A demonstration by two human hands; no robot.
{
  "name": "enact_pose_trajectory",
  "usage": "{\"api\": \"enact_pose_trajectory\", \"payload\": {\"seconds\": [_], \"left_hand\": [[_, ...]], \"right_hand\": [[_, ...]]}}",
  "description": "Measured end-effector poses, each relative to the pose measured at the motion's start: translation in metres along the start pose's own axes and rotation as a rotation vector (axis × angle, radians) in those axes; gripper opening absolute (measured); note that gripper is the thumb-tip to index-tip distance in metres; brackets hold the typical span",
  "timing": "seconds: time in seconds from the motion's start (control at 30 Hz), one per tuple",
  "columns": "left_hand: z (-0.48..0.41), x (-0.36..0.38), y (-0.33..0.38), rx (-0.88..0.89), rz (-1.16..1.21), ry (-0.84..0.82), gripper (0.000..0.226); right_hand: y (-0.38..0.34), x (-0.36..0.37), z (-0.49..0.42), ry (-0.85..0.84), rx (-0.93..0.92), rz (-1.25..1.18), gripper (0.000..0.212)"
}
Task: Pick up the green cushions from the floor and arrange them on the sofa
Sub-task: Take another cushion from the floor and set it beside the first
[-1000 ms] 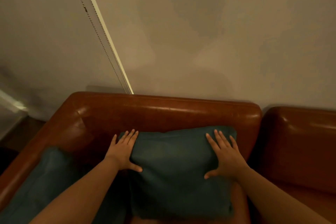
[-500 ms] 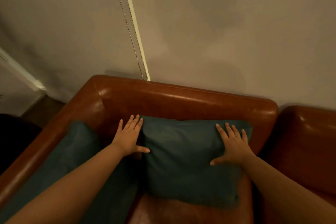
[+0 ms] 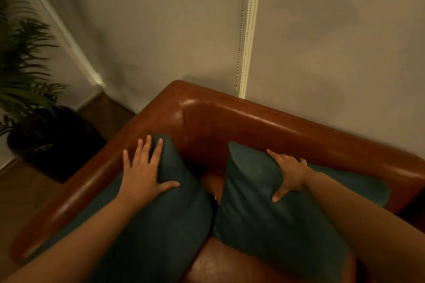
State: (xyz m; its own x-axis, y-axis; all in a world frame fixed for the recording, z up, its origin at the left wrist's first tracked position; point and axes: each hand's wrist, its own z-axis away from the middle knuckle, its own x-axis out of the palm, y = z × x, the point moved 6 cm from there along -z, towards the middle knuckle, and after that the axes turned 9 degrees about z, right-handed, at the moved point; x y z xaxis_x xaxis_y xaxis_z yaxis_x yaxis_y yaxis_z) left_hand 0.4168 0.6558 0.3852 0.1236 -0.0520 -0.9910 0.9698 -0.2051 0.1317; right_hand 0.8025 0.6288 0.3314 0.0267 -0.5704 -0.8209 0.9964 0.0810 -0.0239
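Observation:
Two dark green cushions stand on the brown leather sofa (image 3: 287, 126). The left cushion (image 3: 161, 225) leans against the sofa's left armrest. My left hand (image 3: 145, 172) lies flat on its upper part, fingers spread, gripping nothing. The right cushion (image 3: 264, 213) leans against the backrest. My right hand (image 3: 289, 174) presses on its top, fingers curled over the upper edge and thumb on the front face. A strip of bare seat shows between the two cushions.
A potted palm (image 3: 27, 89) in a dark pot stands on the wooden floor left of the sofa. A blind with a bead chain (image 3: 241, 30) hangs behind the backrest. The sofa's left armrest (image 3: 96, 174) runs down the left.
My view swung left, bringing the plant into sight. My left hand moved off the right cushion onto the left cushion. My right hand stayed on the right cushion and curled over its top.

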Motion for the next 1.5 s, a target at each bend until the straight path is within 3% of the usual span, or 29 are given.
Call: {"api": "enact_pose_trajectory", "payload": {"seconds": [0.1, 0.27, 0.57, 0.97, 1.17, 1.5], "left_hand": [[0.016, 0.012, -0.021, -0.118, 0.172, -0.026, 0.135], [0.020, 0.021, -0.025, -0.125, 0.268, 0.039, 0.132], [0.017, 0.018, -0.029, -0.103, 0.276, 0.067, 0.126], [0.018, 0.019, -0.022, -0.112, 0.257, 0.030, 0.128], [0.018, 0.020, -0.015, -0.105, 0.256, 0.018, 0.130], [0.044, 0.023, -0.023, -0.137, 0.292, 0.071, 0.123]], "right_hand": [[-0.002, 0.001, -0.011, -0.014, 0.013, -0.005, 0.150], [-0.002, 0.007, -0.010, 0.044, 0.029, -0.049, 0.141], [0.000, 0.009, 0.033, 0.246, 0.048, -0.064, 0.116], [0.039, -0.003, 0.100, 0.603, 0.166, -0.186, 0.115], [-0.001, -0.018, 0.071, 0.519, 0.077, 0.000, 0.116], [-0.023, -0.050, 0.035, 0.534, 0.084, -0.008, 0.122]]}}
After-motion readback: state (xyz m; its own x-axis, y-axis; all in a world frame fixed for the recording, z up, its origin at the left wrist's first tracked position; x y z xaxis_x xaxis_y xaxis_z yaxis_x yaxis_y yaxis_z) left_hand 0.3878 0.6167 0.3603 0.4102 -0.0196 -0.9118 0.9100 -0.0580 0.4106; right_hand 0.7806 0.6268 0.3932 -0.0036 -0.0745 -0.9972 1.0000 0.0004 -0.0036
